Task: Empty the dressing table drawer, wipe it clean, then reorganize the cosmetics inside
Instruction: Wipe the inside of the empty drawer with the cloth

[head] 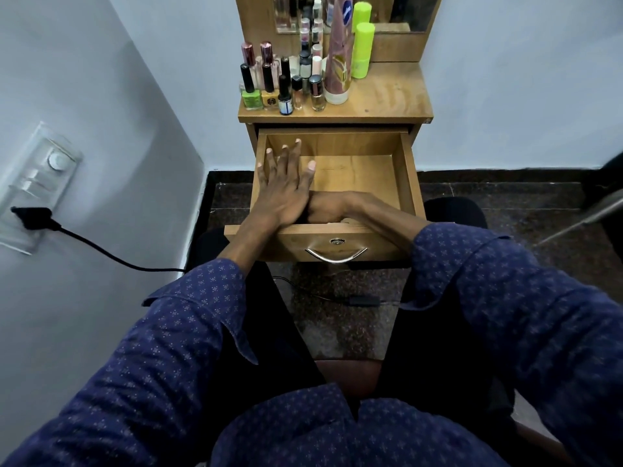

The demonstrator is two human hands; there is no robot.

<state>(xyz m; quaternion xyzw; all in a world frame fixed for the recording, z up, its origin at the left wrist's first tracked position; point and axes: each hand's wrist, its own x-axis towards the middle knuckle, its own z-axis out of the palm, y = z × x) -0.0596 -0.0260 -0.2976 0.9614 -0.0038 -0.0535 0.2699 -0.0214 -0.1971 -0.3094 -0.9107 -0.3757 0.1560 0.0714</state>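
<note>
two hands in an open drawer

the drawer [406, 170] of the wooden desk [387, 96] is pulled out toward the person. the part of its wooden floor that shows has nothing on it.

the left hand [286, 187] lies flat over the drawer's 9 o'clock side. its fingers [294, 156] are straight and spread, pointing to 12 o'clock, and hold nothing.

the right hand [332, 208] reaches in at the 6 o'clock end, just behind the drawer front. it is tucked partly under the left hand. its fingers are hidden, so i cannot tell if they are curled or hold anything.

the cosmetics sit on the desk, at 12 o'clock from the drawer. there are nail polish bottles [268, 84], small perfume bottles [317, 92], a tall pink tube [338, 62] and a bright green bottle [362, 52].

a silver handle [335, 256] is on the drawer front. a black plug [32, 219] is in the wall socket at 9 o'clock.
</note>
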